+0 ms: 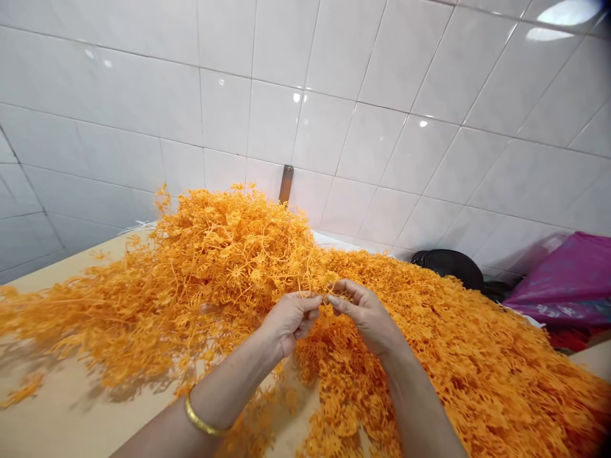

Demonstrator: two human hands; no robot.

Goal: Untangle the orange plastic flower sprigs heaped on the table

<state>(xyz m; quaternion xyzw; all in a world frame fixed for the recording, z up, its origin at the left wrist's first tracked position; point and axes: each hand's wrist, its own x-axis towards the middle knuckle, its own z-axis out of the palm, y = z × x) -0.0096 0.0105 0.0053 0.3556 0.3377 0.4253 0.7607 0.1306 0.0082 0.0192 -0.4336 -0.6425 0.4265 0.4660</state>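
A big heap of orange plastic flower sprigs [210, 267] covers the pale wooden table [57, 413]. My left hand [289, 318] and my right hand [365, 315] meet above the middle of the heap, fingertips almost touching. Both hands are closed in a pinch on a small orange sprig piece [325, 294] held between them. A gold bangle [203, 421] sits on my left wrist.
A white tiled wall [334, 95] rises right behind the table, with a metal bracket [286, 183] on it. A black round object [449, 264] and a magenta plastic bag [568, 280] lie at the far right. Loose orange bits scatter on the table's left.
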